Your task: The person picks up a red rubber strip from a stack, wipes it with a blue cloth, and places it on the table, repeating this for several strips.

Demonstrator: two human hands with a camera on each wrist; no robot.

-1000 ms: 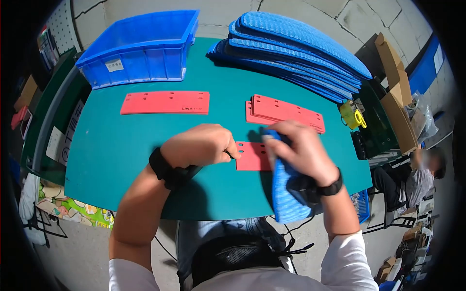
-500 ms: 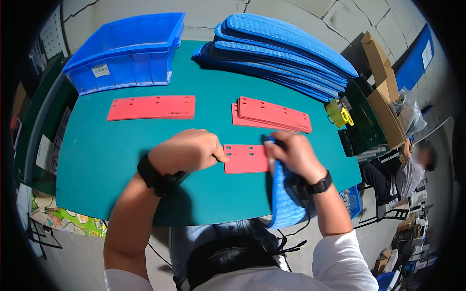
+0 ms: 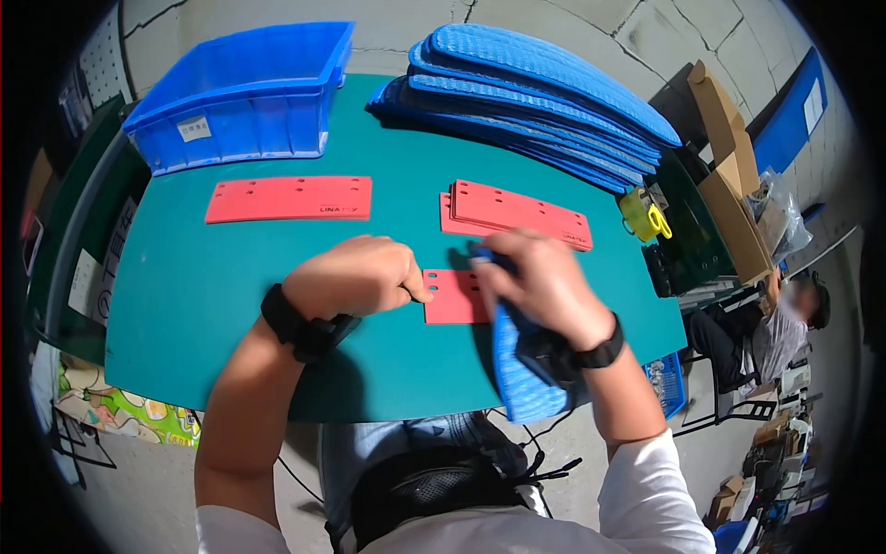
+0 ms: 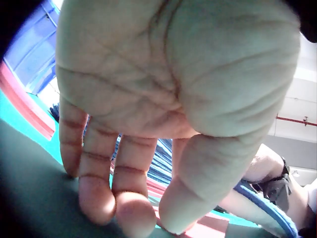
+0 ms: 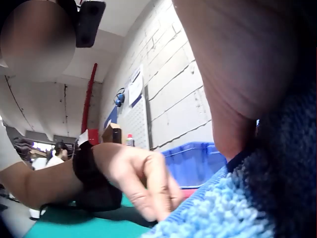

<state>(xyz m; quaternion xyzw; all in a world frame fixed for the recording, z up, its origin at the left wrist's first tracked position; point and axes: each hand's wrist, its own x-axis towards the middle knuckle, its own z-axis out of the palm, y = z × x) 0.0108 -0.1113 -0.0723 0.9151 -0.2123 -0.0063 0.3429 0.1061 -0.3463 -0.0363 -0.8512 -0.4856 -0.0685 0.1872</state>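
A red perforated strip [image 3: 454, 297] lies flat on the green table [image 3: 194, 323] before the person. At its left end, the left hand [image 3: 355, 277] pinches the edge between thumb and forefinger; the other fingers hang loosely bent in the left wrist view. The right hand [image 3: 544, 286], somewhat blurred, grips a blue mop pad [image 3: 528, 383] over the strip's right part, which it hides. The pad's long end hangs down toward the table's front edge. Its fluffy pile [image 5: 218, 210] fills the lower corner of the right wrist view.
Beyond the hands lie a red strip marked LINATEX [image 3: 288, 199] on the left and a small stack of red strips [image 3: 521, 214] on the right. A blue bin [image 3: 235, 125] and piled blue mop pads [image 3: 544, 102] stand behind. Yellow-handled scissors [image 3: 657, 222] hang at the right edge.
The right hand and mop pad have moved right along the strip, then back left over it. The left hand has kept its place at the strip's left end. The head view has shifted slightly.
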